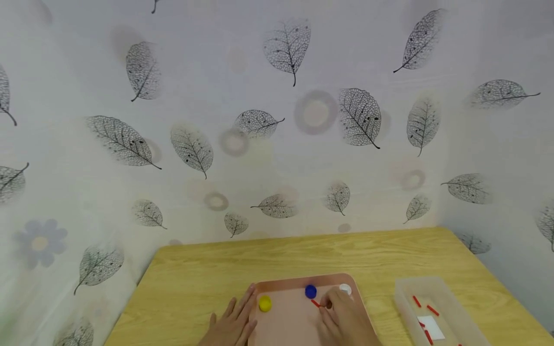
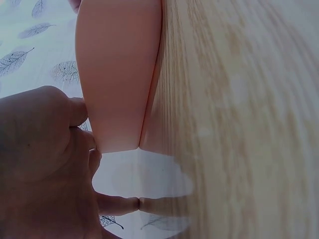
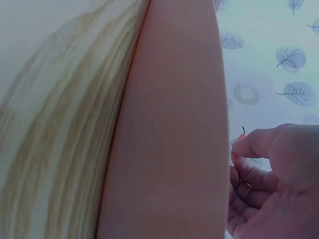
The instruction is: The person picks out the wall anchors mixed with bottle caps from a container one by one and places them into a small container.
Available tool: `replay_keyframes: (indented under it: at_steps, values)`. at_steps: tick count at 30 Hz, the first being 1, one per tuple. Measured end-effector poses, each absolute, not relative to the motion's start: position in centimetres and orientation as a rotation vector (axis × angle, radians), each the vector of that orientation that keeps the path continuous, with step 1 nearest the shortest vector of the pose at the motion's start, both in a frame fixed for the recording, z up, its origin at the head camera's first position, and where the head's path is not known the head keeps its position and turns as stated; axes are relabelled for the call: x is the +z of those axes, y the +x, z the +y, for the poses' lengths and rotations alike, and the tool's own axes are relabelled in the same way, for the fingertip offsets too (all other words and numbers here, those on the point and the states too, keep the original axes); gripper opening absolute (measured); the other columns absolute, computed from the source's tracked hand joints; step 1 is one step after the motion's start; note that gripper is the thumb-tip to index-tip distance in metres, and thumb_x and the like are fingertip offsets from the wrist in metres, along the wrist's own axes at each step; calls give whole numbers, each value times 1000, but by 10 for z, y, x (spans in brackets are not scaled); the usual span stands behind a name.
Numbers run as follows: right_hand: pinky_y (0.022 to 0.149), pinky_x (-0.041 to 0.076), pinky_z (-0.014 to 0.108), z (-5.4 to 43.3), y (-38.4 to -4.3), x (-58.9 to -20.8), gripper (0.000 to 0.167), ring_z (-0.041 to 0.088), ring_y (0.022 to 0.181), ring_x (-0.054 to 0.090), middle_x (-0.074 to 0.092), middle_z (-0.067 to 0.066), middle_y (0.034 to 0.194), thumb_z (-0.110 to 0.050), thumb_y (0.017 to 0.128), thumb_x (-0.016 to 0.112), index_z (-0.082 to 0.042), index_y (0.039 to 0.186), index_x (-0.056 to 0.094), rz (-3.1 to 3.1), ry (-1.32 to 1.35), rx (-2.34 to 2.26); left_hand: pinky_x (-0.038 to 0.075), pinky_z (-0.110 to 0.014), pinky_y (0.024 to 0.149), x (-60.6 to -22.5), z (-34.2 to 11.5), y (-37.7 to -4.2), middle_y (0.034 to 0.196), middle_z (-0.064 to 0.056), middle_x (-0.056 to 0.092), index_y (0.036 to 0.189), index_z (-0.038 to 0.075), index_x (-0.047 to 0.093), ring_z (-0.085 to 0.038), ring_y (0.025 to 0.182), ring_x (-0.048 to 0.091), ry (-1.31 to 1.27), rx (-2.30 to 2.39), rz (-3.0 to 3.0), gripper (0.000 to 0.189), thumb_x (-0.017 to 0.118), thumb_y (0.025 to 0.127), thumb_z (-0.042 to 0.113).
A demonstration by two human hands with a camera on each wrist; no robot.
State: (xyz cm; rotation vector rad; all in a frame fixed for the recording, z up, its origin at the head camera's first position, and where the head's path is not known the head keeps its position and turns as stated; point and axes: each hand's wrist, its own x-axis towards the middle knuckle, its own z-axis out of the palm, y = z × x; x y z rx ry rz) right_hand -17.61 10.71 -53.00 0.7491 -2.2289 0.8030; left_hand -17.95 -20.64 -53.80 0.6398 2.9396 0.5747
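A pink tray (image 1: pixel 283 323) lies on the wooden table. At its left rim my left hand (image 1: pixel 231 321) rests with the fingers stretched out; the left wrist view has those fingers (image 2: pixel 117 204) against the tray's edge and the tabletop. Over the tray's right part, my right hand (image 1: pixel 345 319) pinches a small red stick (image 1: pixel 315 303) between thumb and fingers. The stick's free end points toward a round blue cap (image 1: pixel 310 291) just beyond it. A yellow cap (image 1: pixel 265 303) sits near the left hand, and a white cap (image 1: pixel 345 289) lies in the far right corner, partly hidden behind the right hand.
To the right of the tray stands a translucent bin (image 1: pixel 404 300) holding several red sticks (image 1: pixel 433 310) and a white square piece (image 1: pixel 431 327). Wooden tabletop (image 1: pixel 207 266) surrounds the tray. A leaf-patterned sheet (image 1: pixel 277 158) hangs behind the table.
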Motion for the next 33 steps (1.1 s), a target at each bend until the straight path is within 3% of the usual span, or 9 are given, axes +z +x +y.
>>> replay_keyframes:
  at_steps: [3, 8, 11, 18, 22, 25, 29, 33]
  values:
    - [63, 42, 19, 114, -174, -526, 41, 2, 78, 46, 48, -15, 89, 9, 75, 81, -19, 90, 55, -2234, 759, 798, 25, -93, 85, -538, -206, -179, 172, 9, 9, 166, 25, 18, -54, 138, 41, 639, 574, 2942, 62, 28, 111, 51]
    - [62, 45, 20, 124, -167, -521, 23, 0, 82, 48, 49, -15, 93, -9, 92, 77, -20, 92, 57, -2311, 718, 844, 26, -93, 85, -537, -206, -179, 172, 9, 10, 166, 25, 19, -53, 138, 41, 632, 575, 2949, 62, 29, 111, 50]
    - [63, 47, 21, 129, -165, -520, 21, -1, 83, 49, 50, -17, 94, -13, 94, 76, -22, 92, 57, -2330, 691, 845, 26, -93, 85, -537, -206, -179, 172, 9, 10, 166, 25, 18, -54, 138, 41, 630, 583, 2942, 62, 29, 111, 50]
    - [65, 48, 22, 138, -162, -519, 41, -2, 83, 48, 48, -22, 93, 0, 79, 84, -27, 89, 55, -2332, 630, 830, 25, -93, 84, -536, -205, -179, 172, 9, 9, 166, 25, 18, -54, 139, 40, 627, 588, 2924, 62, 28, 111, 51]
    - [64, 47, 23, 147, -160, -519, 29, -1, 83, 48, 48, -22, 94, -10, 88, 81, -25, 89, 57, -2314, 631, 826, 25, -94, 83, -537, -204, -178, 172, 9, 9, 166, 26, 17, -54, 139, 40, 626, 585, 2927, 62, 28, 111, 52]
    - [63, 47, 21, 155, -161, -521, 28, 0, 81, 48, 49, -20, 93, -8, 86, 81, -24, 90, 59, -2265, 666, 800, 25, -94, 83, -537, -204, -179, 172, 9, 9, 166, 26, 17, -54, 139, 40, 622, 591, 2931, 63, 28, 111, 52]
    - [64, 44, 17, 164, -162, -523, 43, 1, 79, 48, 49, -19, 91, 7, 70, 83, -23, 89, 58, -2204, 689, 772, 24, -94, 84, -538, -205, -180, 172, 10, 9, 166, 27, 16, -53, 139, 40, 613, 589, 2935, 63, 28, 110, 53]
    - [67, 42, 13, 173, -162, -523, 49, 0, 78, 49, 51, -18, 90, 12, 62, 83, -22, 87, 58, -2179, 665, 747, 24, -94, 83, -539, -205, -180, 172, 11, 8, 166, 28, 15, -53, 139, 40, 609, 584, 2938, 62, 27, 110, 54]
